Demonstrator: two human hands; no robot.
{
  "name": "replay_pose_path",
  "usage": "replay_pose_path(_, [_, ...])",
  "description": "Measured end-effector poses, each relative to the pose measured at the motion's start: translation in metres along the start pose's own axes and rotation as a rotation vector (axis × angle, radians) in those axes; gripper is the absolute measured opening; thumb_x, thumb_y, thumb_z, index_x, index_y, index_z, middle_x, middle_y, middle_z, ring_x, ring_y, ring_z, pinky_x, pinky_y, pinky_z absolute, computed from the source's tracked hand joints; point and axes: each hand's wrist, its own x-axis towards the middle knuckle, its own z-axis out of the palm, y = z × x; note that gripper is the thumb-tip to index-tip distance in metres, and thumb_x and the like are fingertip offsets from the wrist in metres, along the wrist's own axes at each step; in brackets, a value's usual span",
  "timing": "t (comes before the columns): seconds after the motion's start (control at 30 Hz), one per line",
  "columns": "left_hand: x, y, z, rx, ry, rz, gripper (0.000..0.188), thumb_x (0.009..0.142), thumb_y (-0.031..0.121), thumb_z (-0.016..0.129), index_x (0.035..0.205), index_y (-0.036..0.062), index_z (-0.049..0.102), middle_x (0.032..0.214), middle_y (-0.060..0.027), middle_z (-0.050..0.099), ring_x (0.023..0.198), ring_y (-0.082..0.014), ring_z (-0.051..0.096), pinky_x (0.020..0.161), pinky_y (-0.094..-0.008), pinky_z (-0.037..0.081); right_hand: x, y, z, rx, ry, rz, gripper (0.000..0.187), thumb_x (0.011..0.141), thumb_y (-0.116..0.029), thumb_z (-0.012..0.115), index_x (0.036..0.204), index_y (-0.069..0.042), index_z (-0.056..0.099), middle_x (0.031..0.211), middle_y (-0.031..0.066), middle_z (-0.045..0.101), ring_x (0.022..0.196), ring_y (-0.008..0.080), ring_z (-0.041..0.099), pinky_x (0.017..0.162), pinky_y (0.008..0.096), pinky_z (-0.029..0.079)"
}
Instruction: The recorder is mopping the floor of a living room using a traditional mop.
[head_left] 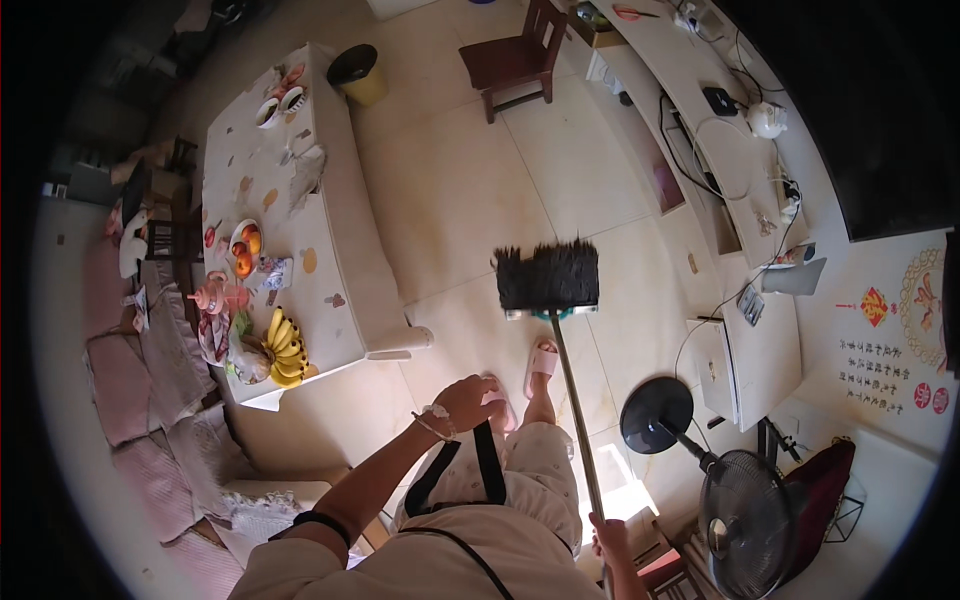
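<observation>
- At the far left of my view I see a pink sofa (140, 385), with lace covers on it.
- Beside it stands a long desk (235, 160) under a pale patterned cloth; on it lie orange fruits (242, 264) in a bowl and, near the closer end, a bunch of yellow bananas (287, 350).
- Next to the far end of the desk there is a yellow bin (367, 85) with a dark top.
- My left grip (465, 402) hangs in front of the body, its back toward me; I see nothing in it, and whether its fingers are apart or together I cannot tell.
- A dark wooden chair (510, 65) stands farther away on the pale tiled floor (450, 230).
- In the middle is the broom (547, 280), its black bristles pointing away from me, ahead of the pink slippers (538, 368); its long pole slants down to the right.
- My right grip (610, 540) is closed around this pole, low in the view.
- To the right of it stands a black fan (748, 515).
</observation>
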Motion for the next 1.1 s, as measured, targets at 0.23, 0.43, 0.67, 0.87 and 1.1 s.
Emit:
replay_pose_path(0.23, [-0.026,-0.035,0.005,-0.022,-0.069,-0.077,0.038,0.077,0.034,0.057,0.098,0.0023,0.058,0.093,-0.0166,0.058,0.087,-0.0291,0.056,0.076,-0.0351,0.044,0.005,-0.008,0.028,-0.059,0.047,0.046,0.05,0.081,-0.044,0.051,0.056,-0.001,0.043,0.043,0.0037,0.039,0.029,0.0136,0.037,0.027,0.0275,0.029])
replay_pose_path(0.43, [-0.034,-0.04,0.003,-0.113,0.07,-0.079,0.039,0.077,0.034,0.057,0.099,0.0021,0.057,0.092,-0.0155,0.059,0.085,-0.0279,0.056,0.076,-0.0341,0.045,0.031,-0.095,0.036,-0.295,0.1,-0.164,0.056,0.08,-0.053,0.045,0.055,-0.004,0.041,0.043,0.004,0.04,0.03,0.0152,0.04,0.027,0.0283,0.033])
replay_pose_path(0.67, [-0.053,-0.032,0.003,-0.404,0.174,-0.171,0.031,0.078,0.027,0.059,0.098,0.0033,0.057,0.09,-0.0105,0.06,0.073,-0.0171,0.058,0.064,-0.0271,0.048,0.093,-0.297,0.092,-0.359,0.042,-0.57,0.057,0.081,-0.054,0.043,0.054,-0.005,0.036,0.042,0.0071,0.04,0.031,0.0167,0.042,0.027,0.0303,0.034])
replay_pose_path(0.87, [-0.08,0.037,-0.024,-1.534,-0.077,-0.482,0.057,0.083,0.029,0.054,0.128,0.0068,0.028,0.097,-0.0101,0.057,0.073,-0.0178,0.056,0.064,-0.0293,0.051,0.09,-0.441,0.264,0.041,-0.382,-0.694,0.038,0.086,-0.036,0.042,0.077,0.0,0.042,0.042,0.0085,0.039,0.032,0.0219,0.043,0.032,0.035,0.039])
replay_pose_path(1.1, [-0.256,-0.041,-0.051,-1.242,0.617,-0.687,0.03,0.081,0.016,0.057,0.106,0.0008,0.051,0.083,-0.0076,0.061,0.057,-0.01,0.055,0.04,-0.0199,0.044,0.076,-0.316,0.454,-0.36,-0.151,-0.918,0.02,0.076,-0.016,0.051,0.068,0.0,0.058,0.062,0.0158,0.058,0.065,0.0311,0.061,0.054,0.0389,0.05])
